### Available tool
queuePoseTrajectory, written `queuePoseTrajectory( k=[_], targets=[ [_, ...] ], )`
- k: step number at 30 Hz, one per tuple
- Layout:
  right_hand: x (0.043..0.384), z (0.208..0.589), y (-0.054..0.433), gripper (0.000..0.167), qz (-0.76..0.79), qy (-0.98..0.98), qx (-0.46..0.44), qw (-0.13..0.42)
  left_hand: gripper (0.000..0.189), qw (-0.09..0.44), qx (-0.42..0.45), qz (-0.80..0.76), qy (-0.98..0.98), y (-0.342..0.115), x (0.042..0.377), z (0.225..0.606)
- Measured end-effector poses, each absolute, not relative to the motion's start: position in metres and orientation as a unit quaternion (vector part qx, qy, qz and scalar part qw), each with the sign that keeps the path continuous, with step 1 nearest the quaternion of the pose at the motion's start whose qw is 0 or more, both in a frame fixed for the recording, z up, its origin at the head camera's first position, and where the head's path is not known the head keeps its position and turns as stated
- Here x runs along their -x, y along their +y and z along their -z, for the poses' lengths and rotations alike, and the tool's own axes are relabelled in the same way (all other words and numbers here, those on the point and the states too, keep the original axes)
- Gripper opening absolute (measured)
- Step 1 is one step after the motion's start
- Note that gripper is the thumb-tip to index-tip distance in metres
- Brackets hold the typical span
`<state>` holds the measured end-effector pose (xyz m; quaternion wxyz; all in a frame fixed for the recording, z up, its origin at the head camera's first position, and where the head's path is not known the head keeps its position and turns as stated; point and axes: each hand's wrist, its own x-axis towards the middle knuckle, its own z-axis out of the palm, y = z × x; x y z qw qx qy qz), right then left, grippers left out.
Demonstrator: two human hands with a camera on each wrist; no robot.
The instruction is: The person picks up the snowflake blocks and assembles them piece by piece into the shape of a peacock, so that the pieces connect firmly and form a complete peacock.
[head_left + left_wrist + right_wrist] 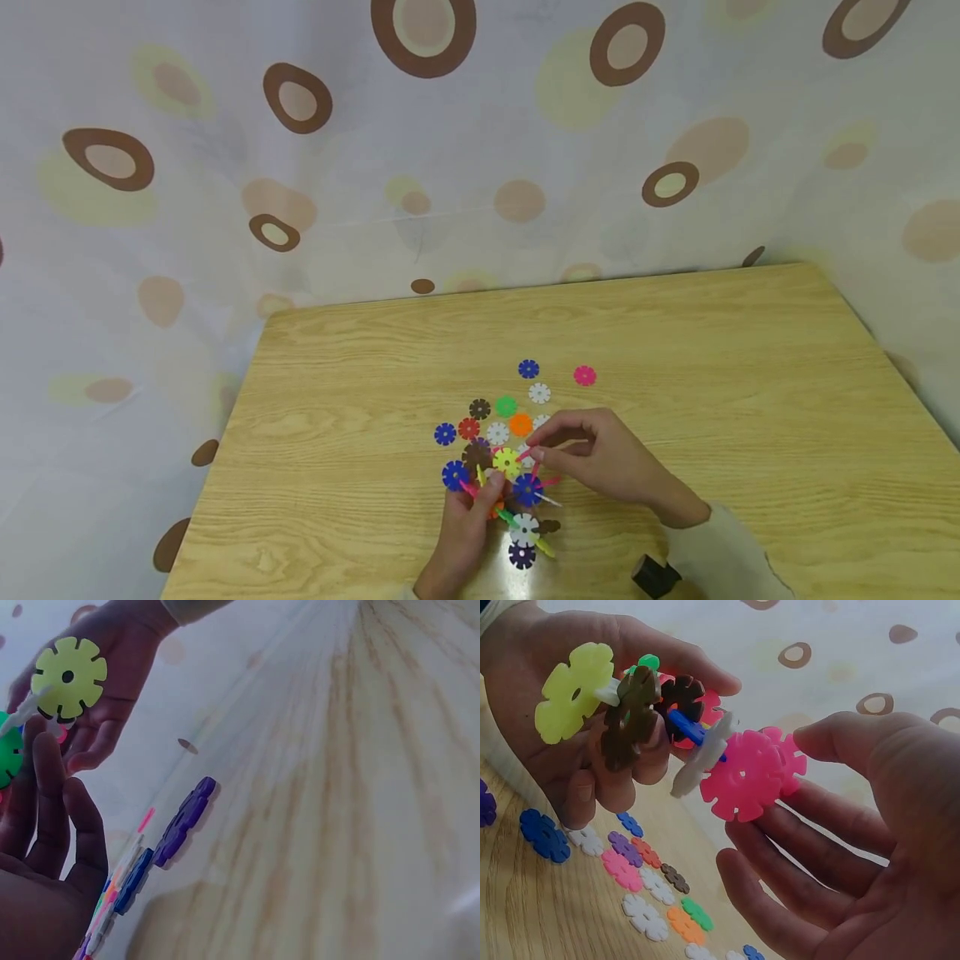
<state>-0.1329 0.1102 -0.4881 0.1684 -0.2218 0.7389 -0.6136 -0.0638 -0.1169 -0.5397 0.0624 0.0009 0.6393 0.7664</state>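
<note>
My left hand [465, 525] grips a cluster of interlocked, notched plastic discs, the snowflake-shaped building kind. Blue, white, yellow, brown, green and pink discs stick out of it at various angles, among them a blue disc [528, 490] and a yellow disc [574, 693]. On the cluster's right side, my right hand [607, 454] pinches a pink disc [787, 761] between thumb and fingers. This disc meets a second pink disc [736, 780] of the cluster; how far their slots are joined cannot be made out. The left palm and fingers hide the cluster's middle.
Loose discs lie flat on the wooden table [337, 467] just beyond the hands, including an orange disc [521, 425], a blue disc [528, 368] and a pink disc [585, 376]. A small black object [655, 577] is beside the right sleeve. A patterned curtain [480, 150] hangs behind.
</note>
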Motion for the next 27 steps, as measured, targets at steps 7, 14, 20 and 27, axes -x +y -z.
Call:
queuePoseTrajectory(
  k=[7,14,20,27],
  targets=[
    [0.1339,0.4885,0.1098,0.013,0.625,0.727,0.223,0.178,0.029,0.062,-0.006,-0.755,0.653,-0.1176,0.0617,0.5380],
    [0.1358,0.4914,0.1093,0.013,0.631,0.720,0.226,0.179,0.033,0.053,-0.015,-0.755,0.653,-0.1168,0.0619,0.5379],
    [0.1371,0.4938,0.1120,0.012,0.636,0.706,0.249,0.187,0.036,0.050,-0.019,-0.757,0.652,-0.1158,0.0620,0.5379],
    [0.1399,0.4911,0.1185,0.015,0.624,0.703,0.276,0.204,0.037,0.088,-0.068,-0.788,0.605,-0.1180,0.0641,0.5416]
  ],
)
